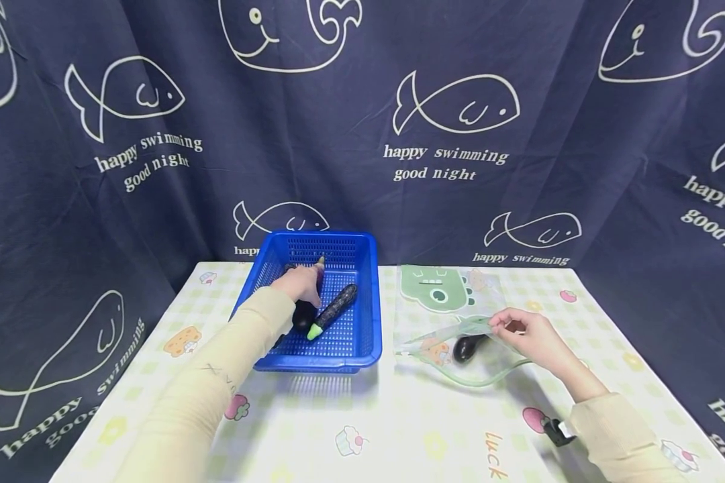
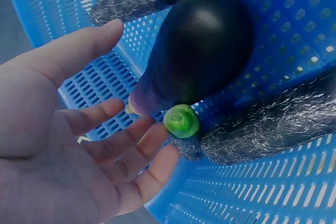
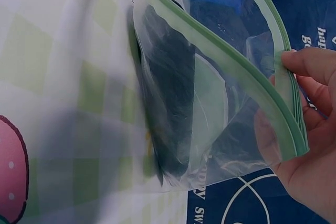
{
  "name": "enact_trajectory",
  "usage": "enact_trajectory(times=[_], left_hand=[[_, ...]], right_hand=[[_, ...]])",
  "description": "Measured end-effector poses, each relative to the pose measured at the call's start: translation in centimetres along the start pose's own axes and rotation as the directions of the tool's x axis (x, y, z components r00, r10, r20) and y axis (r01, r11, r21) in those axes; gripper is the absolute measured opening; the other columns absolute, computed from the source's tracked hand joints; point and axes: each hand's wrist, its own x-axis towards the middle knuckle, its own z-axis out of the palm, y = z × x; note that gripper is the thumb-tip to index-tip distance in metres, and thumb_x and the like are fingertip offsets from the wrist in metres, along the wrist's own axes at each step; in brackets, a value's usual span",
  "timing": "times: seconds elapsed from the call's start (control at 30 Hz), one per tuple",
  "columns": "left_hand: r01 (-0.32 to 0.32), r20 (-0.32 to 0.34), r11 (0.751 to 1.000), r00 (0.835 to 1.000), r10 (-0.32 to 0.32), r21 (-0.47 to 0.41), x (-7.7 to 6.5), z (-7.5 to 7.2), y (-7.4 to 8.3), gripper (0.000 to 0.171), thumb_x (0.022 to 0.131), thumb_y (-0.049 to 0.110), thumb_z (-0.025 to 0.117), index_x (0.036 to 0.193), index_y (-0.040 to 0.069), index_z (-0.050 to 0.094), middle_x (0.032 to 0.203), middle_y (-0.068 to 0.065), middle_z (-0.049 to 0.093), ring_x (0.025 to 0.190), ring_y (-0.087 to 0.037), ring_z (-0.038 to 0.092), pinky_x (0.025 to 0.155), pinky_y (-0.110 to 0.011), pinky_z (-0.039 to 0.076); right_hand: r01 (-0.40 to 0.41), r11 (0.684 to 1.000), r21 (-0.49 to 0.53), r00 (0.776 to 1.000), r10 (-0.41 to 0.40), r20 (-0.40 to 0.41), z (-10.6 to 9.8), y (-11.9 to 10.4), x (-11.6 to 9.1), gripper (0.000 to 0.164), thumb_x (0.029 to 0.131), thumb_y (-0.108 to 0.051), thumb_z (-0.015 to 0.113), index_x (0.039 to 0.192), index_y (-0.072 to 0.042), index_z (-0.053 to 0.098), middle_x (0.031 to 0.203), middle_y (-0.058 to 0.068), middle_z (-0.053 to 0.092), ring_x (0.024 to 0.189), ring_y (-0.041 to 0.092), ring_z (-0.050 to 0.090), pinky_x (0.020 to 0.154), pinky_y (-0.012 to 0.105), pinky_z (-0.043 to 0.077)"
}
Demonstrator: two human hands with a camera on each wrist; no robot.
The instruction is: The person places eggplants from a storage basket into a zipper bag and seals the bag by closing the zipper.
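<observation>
Inside the blue basket (image 1: 368,335), my left hand (image 1: 302,284) is over a glossy dark eggplant (image 2: 205,45). In the left wrist view the thumb stands apart and the loosely bent fingers are at the eggplant's narrow pale end; whether they touch it I cannot tell. Long, dark, speckled vegetables lie around it, one with a bright green tip (image 1: 315,331) and another (image 2: 273,119) along the basket wall. My right hand (image 1: 528,335) pinches the green zip edge of a clear bag (image 3: 236,66), whose mouth gapes. A dark eggplant (image 1: 466,349) lies inside the bag.
A checked, cartoon-printed cloth (image 1: 314,429) covers the table. Behind it hangs a navy curtain (image 1: 362,134) with white fish drawings. The bag carries a green cartoon print (image 1: 438,290). A small black object (image 1: 558,433) is by the right sleeve.
</observation>
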Motion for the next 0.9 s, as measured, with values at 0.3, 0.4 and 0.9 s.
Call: enact_trajectory(times=[0.3,0.4,0.9], left_hand=[[0.050,0.048,0.997,0.997,-0.053,0.056,0.6,0.3,0.3,0.074,0.073,0.033,0.078,0.133,0.001,0.047,0.135,-0.022,0.048,0.122,-0.039,0.046,0.099,-0.048,0.041],[0.041,0.056,0.997,0.997,-0.045,0.071,1.0,0.6,0.4,0.073,0.072,0.035,0.078,0.129,-0.001,0.049,0.133,-0.021,0.050,0.120,-0.036,0.049,0.099,-0.045,0.042],[0.062,0.109,0.993,0.993,-0.051,-0.100,1.6,1.8,-0.2,0.048,0.070,0.027,0.079,0.108,0.002,0.062,0.105,-0.013,0.064,0.094,-0.026,0.062,0.088,-0.042,0.049]], right_hand=[[-0.009,1.000,-0.001,1.000,0.009,0.004,0.5,3.3,0.2,0.011,0.081,-0.003,0.069,0.089,-0.010,0.068,0.081,0.003,0.069,0.066,0.000,0.058,0.059,0.017,0.045],[0.003,1.000,0.009,1.000,-0.003,0.001,0.4,3.3,0.2,0.010,0.081,-0.003,0.069,0.088,-0.011,0.068,0.080,0.002,0.068,0.065,0.000,0.058,0.059,0.017,0.045],[0.034,0.999,-0.007,0.999,-0.034,-0.016,0.6,3.4,0.2,0.015,0.080,0.004,0.065,0.086,-0.009,0.068,0.079,0.000,0.068,0.065,-0.001,0.058,0.060,0.015,0.046]])
